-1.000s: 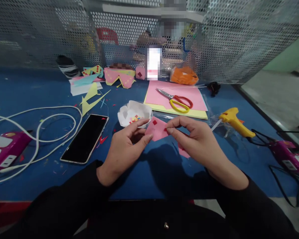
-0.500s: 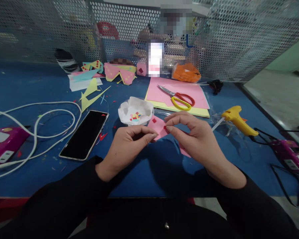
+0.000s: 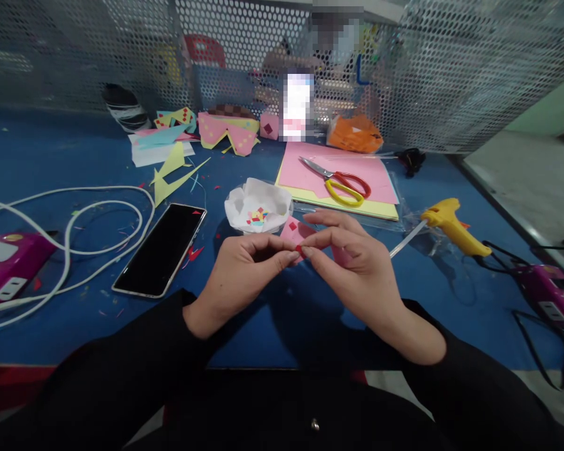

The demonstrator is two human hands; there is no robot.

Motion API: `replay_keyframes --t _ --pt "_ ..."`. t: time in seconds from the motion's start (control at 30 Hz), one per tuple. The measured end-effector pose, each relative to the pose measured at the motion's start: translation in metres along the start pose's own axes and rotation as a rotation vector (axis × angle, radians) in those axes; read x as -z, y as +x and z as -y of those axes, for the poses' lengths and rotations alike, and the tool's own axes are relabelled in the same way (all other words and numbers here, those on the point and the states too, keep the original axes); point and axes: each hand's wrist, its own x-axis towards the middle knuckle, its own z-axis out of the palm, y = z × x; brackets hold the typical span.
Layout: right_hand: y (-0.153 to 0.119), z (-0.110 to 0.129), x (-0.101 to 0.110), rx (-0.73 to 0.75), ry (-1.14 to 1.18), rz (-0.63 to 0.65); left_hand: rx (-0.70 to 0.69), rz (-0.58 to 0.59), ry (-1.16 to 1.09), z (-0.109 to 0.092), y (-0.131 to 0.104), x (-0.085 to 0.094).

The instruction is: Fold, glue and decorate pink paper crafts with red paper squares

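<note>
A pink paper cutout with a red diamond on it is pinched at its lower edge by my left hand. My right hand grips a small red paper piece between thumb and forefinger, right against the cutout beside the left fingertips. Part of the pink paper is hidden behind the right fingers. Just beyond my hands stands a white paper-lined bowl with tiny coloured paper bits inside.
Left of my hands lies a dark phone, near a looped white cable. Red-and-yellow scissors rest on stacked coloured paper. A yellow glue gun lies at right. Paper masks stand at the back, before a perforated metal screen.
My right hand has moved left with the red piece, bringing it close to my left fingertips at the lower edge of the pink cutout. The view has shifted slightly.
</note>
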Motion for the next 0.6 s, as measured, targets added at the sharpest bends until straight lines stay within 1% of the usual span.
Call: replay_keyframes --t 0.2,0.4,0.6 --pt "-0.0024 -0.0014 -0.0036 0.054 -0.051 -0.026 -0.017 -0.008 0.067 -0.0015 0.0002 -0.0002" --pt "-0.0025 -0.0026 -0.0046 0.081 -0.075 -0.028 -0.044 -0.007 0.060 -0.0013 -0.0002 0.0003" --pt "0.0007 0.0009 0.0023 0.050 -0.082 -0.056 -0.054 -0.022 0.076 -0.0016 0.0001 -0.0009"
